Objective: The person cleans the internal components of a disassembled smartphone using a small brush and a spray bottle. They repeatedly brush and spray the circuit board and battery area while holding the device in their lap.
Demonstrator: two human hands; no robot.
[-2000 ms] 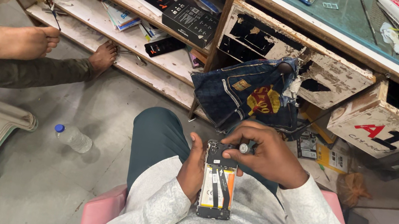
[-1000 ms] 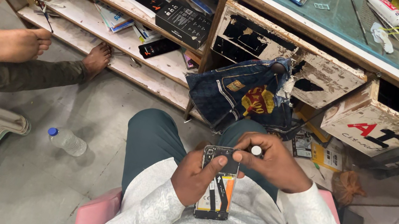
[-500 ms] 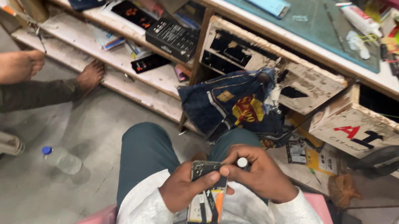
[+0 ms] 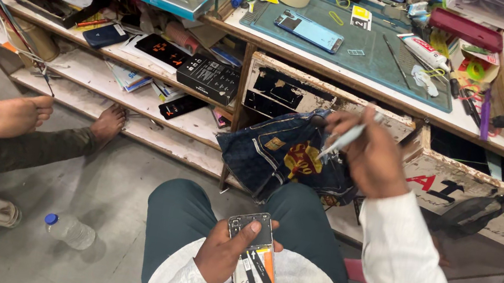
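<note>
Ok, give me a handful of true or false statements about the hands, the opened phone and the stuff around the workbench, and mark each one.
1. The left hand holds an opened phone with its insides showing. True.
2. The right hand rests on the phone. False: it is raised up by the denim cloth, holding a slim white tool.
3. A phone with a blue back lies on the green mat on the bench. True.
4. The plastic bottle on the floor stands upright. False: it lies on its side.
5. Another person's bare feet show at the left. True.
</note>
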